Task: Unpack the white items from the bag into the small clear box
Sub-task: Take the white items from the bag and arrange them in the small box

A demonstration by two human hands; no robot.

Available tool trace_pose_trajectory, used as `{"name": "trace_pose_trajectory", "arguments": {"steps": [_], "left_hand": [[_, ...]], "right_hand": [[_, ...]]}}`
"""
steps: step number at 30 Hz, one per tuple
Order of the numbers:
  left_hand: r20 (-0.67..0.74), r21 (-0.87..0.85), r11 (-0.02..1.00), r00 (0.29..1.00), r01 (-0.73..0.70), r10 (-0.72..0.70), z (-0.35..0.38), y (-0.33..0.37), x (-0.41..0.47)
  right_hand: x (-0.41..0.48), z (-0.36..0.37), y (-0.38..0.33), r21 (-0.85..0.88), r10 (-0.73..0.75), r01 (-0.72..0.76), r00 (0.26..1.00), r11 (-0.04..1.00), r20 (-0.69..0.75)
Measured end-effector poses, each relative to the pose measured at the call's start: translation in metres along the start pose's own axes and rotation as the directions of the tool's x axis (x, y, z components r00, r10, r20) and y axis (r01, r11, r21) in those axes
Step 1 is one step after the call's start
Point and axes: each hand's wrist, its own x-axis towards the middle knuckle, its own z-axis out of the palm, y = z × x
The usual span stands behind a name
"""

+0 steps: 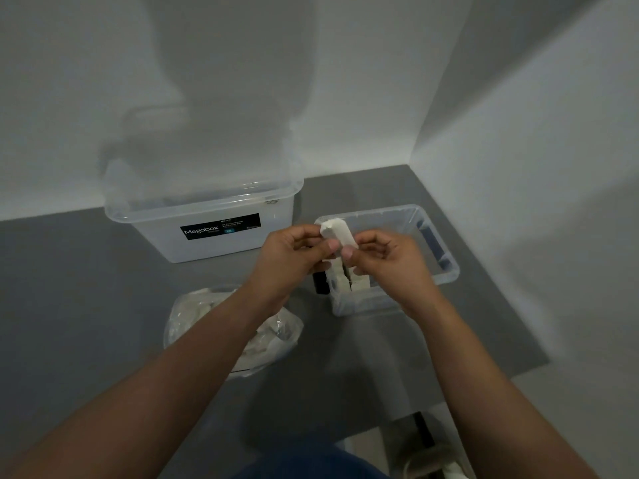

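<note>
Head view. We see both hands raised together over the left part of the small clear box (pixel 446 271), with one white item (pixel 338 233) held between them. The left hand (pixel 294 252) pinches the item from the left: its thumb lies against the item's lower part and its curled fingers close on the upper part. The right hand (pixel 389 259) pinches the same item from the right, with the thumb tip pressed beside the left thumb and the remaining fingers curled in toward the palm. Neither hand is spread open; each grips the item and nothing else. The item is an elongated pale block, tilted, its upper end lying over the box's far left corner as seen from here.

Inside the small clear box, at its near left end, we see more white items (pixel 359 283) standing close together, partly hidden by the hands; how many there are we cannot tell. The rest of the box shows only its clear floor and walls.

The bag (pixel 276 335), of clear plastic with pale contents, lies on the grey floor (pixel 86 288) under the left forearm, near the box's left side. A larger clear box (pixel 207 216) bearing a black label (pixel 220 226) stands behind it against the white wall (pixel 345 81).
</note>
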Motion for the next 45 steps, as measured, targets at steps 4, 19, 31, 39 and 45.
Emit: {"name": "trace_pose_trajectory", "arguments": {"steps": [4, 19, 31, 39, 45], "left_hand": [[0.131, 0.583, 0.780, 0.974, -0.227, 0.186, -0.011, 0.003, 0.010], [0.257, 0.696, 0.637, 0.943, -0.332, 0.211, 0.000, 0.008, 0.022], [0.206, 0.890, 0.431, 0.975, -0.150, -0.085, 0.001, -0.008, 0.014], [0.194, 0.910, 0.391, 0.975, -0.136, -0.111, 0.002, -0.008, 0.017], [0.181, 0.925, 0.361, 0.974, -0.121, -0.136, 0.001, -0.008, 0.018]], "right_hand": [[-0.003, -0.014, -0.008, -0.347, -0.151, 0.152, 0.988, 0.926, 0.031], [0.027, -0.041, -0.042, -0.664, -0.164, 0.368, 0.922, 0.651, 0.350], [0.087, -0.068, 0.021, -0.933, 0.006, 0.153, 0.986, 0.325, 0.164], [0.109, -0.055, 0.048, -0.954, 0.262, 0.109, 0.947, 0.278, 0.185], [0.117, -0.052, 0.057, -0.957, 0.220, 0.078, 0.965, 0.280, 0.143]]}}
